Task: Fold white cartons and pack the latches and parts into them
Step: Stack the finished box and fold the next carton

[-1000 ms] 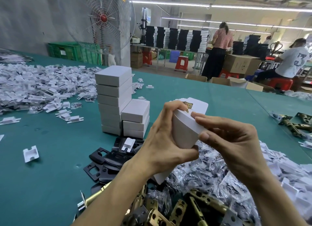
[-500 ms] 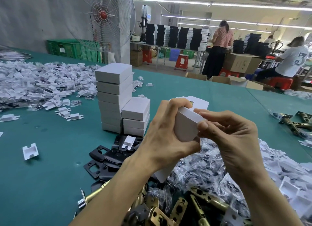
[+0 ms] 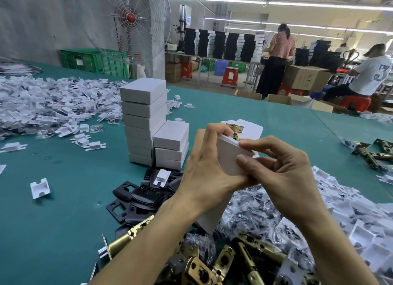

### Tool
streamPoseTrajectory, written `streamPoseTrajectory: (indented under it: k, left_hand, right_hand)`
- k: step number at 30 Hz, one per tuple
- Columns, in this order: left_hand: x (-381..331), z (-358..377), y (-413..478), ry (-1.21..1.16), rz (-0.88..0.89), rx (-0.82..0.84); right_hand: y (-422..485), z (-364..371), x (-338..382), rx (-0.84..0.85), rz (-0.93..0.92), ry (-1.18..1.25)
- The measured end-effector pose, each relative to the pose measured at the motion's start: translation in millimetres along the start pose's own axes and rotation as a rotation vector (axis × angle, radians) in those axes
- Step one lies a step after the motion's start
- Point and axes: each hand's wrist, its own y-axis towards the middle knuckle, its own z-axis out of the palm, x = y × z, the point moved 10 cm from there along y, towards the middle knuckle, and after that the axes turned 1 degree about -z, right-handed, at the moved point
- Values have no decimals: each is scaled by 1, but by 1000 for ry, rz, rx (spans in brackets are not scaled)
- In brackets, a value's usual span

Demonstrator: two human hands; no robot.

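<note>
Upper left: heap of loose white pieces [image 3: 42, 106]. Centre left: two stacks of closed cartons [image 3: 144, 123], finished. Centre: left hand [image 3: 208, 167] grips a white carton [image 3: 231, 157], brass latch [image 3: 235, 128] poking from its open top; right hand [image 3: 282, 174] pinches its edge — flap not yet shut. Bottom: many latches [image 3: 221, 261] left unpacked.

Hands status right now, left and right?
Left hand: closed, gripping the white carton.
Right hand: closed, pinching the same carton's near edge.
</note>
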Motion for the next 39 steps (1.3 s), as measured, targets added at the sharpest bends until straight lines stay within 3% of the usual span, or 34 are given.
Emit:
streamPoseTrajectory:
  k: [4, 7, 12, 24, 31, 36, 39]
  left_hand:
    - [2, 9, 1, -220, -60, 142]
    - [8, 11, 3, -351, -125, 145]
    - [3, 12, 6, -391, -78, 164]
    - [0, 13, 7, -527, -93, 205]
    - [11, 17, 6, -491, -163, 198]
    - [27, 27, 2, -321, -261, 267]
    - [25, 32, 2, -368, -292, 301]
  right_hand:
    - [4, -21, 1, -106, -53, -32]
    - [6, -30, 1, -144, -71, 5]
    - [6, -15, -1, -43, -53, 16]
    - [5, -16, 1, -28, -49, 69]
    - [5, -20, -7, -14, 51, 77]
    - [5, -40, -13, -200, 56, 139]
    - [3, -45, -14, -278, 36, 62]
